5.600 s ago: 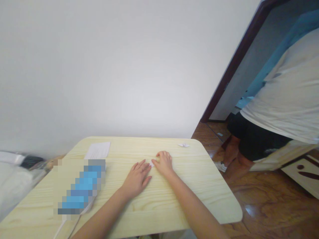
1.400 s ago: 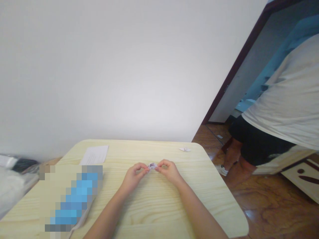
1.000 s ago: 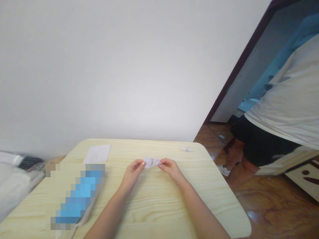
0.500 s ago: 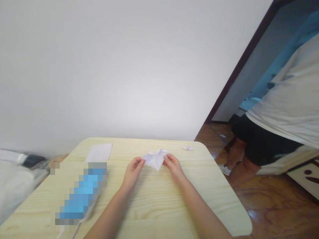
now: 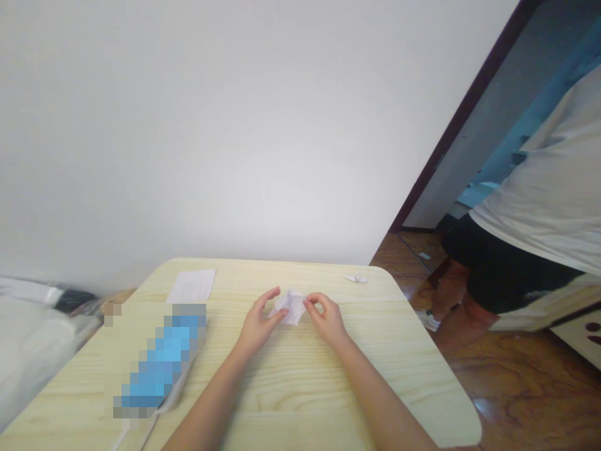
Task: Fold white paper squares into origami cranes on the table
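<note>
Over the middle of the table, a small folded piece of white paper (image 5: 295, 307) with faint marks is between my hands. My right hand (image 5: 327, 319) pinches its right edge between thumb and forefinger. On the other side, my left hand (image 5: 259, 322) has its fingers spread, the thumb lying against the paper's left part and the forefinger raised apart from it. Farther back to the right lies a small folded white paper piece (image 5: 357, 279) with pointed ends. A flat sheet of paper (image 5: 192, 285) with faint lines rests at the back left.
The pale wooden table (image 5: 300, 388) stands against a white wall (image 5: 282, 125). On its left is a pixelated blue object (image 5: 164, 360) with a white cable. A person in a white shirt (image 5: 554, 169) and black shorts stands at the right, beside a doorway.
The paper was held spread between both hands; now it is more compact. My left fingers have parted, with the thumb over the paper. The view has shifted slightly.
</note>
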A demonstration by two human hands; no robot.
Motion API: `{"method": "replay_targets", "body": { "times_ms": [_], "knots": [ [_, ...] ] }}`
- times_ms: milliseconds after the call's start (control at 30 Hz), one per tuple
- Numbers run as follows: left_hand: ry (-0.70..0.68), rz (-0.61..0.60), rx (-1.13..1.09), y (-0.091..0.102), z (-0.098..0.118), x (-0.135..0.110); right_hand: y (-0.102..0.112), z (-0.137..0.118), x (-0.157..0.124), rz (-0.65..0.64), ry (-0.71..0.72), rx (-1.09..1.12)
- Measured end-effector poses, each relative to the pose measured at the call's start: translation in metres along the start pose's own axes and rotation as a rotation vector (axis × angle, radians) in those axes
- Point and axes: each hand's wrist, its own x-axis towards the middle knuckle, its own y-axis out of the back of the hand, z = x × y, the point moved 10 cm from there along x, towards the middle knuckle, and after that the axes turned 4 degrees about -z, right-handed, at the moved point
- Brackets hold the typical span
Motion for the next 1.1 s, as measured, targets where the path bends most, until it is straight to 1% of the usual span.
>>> {"method": "replay_targets", "body": {
  "times_ms": [67,233,333,467,567,633,700,733,800,833,900,933,1033,1100],
  "knots": [
    [0.001,-0.007,0.012,0.000,-0.001,0.000,-0.004,-0.001,0.000,-0.019,-0.002,0.020],
    [0.040,0.049,0.019,0.007,-0.006,0.001,-0.004,0.012,0.001,-0.002,-0.071,0.065],
    [0.102,-0.016,-0.100,0.001,-0.013,0.002,-0.001,0.017,0.002,0.014,-0.095,0.076],
    [0.244,-0.140,-0.310,-0.012,-0.026,0.000,0.001,0.021,0.003,0.006,-0.095,0.041],
    [0.293,-0.162,-0.384,-0.015,-0.027,-0.002,0.000,0.023,0.004,-0.024,-0.091,0.029],
    [0.284,-0.139,-0.357,-0.013,-0.025,-0.002,0.001,0.023,0.005,-0.031,-0.086,0.022],
    [0.213,-0.043,-0.246,-0.002,-0.018,-0.001,0.010,0.019,0.005,0.028,-0.073,-0.003],
    [0.146,0.025,-0.161,0.006,-0.012,0.000,0.016,0.015,0.005,0.077,-0.062,-0.022],
    [-0.038,0.154,0.025,0.020,0.007,-0.004,0.026,0.006,0.004,0.159,-0.039,-0.053],
    [-0.137,0.194,0.111,0.023,0.017,-0.007,0.026,0.001,0.003,0.155,-0.031,-0.051],
    [-0.293,0.217,0.239,0.022,0.033,-0.014,0.014,-0.004,0.004,0.062,-0.045,0.009],
    [-0.343,0.212,0.281,0.020,0.038,-0.017,0.006,-0.005,0.004,0.007,-0.072,0.053],
    [-0.421,0.171,0.354,0.011,0.043,-0.022,-0.017,-0.002,0.003,-0.143,-0.170,0.225],
    [-0.455,0.141,0.378,0.004,0.044,-0.024,-0.026,0.000,0.002,-0.198,-0.214,0.321]
  ]
}}
